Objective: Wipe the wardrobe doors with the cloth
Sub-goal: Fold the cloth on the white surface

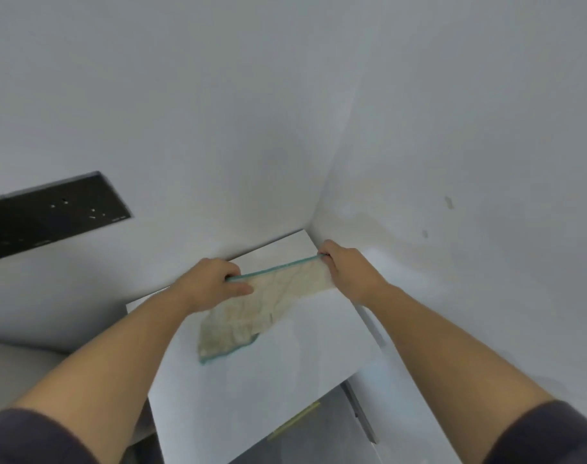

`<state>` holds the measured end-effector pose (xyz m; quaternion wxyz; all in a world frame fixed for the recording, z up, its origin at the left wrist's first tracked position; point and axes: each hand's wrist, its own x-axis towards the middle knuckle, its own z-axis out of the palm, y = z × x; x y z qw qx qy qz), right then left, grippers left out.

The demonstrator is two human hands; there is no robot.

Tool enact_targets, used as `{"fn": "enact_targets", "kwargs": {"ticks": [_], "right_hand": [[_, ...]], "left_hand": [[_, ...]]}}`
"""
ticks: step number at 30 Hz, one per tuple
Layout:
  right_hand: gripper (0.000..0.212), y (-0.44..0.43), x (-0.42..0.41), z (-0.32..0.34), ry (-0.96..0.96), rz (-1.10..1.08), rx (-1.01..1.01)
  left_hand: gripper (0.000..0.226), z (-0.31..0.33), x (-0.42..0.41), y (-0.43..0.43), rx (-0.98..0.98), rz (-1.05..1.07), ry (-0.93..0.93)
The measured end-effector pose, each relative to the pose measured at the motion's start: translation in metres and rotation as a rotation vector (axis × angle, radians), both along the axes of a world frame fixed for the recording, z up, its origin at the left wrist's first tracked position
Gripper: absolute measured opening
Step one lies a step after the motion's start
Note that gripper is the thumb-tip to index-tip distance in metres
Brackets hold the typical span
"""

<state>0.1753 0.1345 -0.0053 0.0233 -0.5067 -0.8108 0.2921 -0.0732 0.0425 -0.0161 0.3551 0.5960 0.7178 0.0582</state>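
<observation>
A beige cloth (252, 313) with a teal edge is stretched between both hands high up near the ceiling corner. My left hand (211, 284) pinches its left top corner and my right hand (347, 267) pinches the right top corner. The rest of the cloth hangs down and lies against the white wardrobe door (285, 380), which stands open below the hands. A slim brass handle (293, 420) sits near the door's lower edge.
White walls (469, 162) meet in a corner right behind the hands. A dark rectangular recess (51, 212) is set in the ceiling at left. A grey cabinet part (362, 413) shows below the door at right.
</observation>
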Motion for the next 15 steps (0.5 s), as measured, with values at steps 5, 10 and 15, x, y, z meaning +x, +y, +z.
{"fn": "enact_targets", "kwargs": {"ticks": [5, 10, 15], "right_hand": [[0.016, 0.003, 0.016, 0.035, 0.001, 0.041, -0.091], [0.019, 0.013, 0.026, 0.055, -0.137, 0.106, -0.373], [0.017, 0.035, 0.026, 0.055, -0.183, 0.056, -0.329]], "left_hand": [[0.012, 0.033, -0.013, -0.004, -0.243, -0.102, -0.082], [0.01, 0.052, -0.02, -0.01, -0.606, 0.017, -0.281], [0.009, 0.05, -0.026, 0.006, -0.418, 0.194, -0.297]]}}
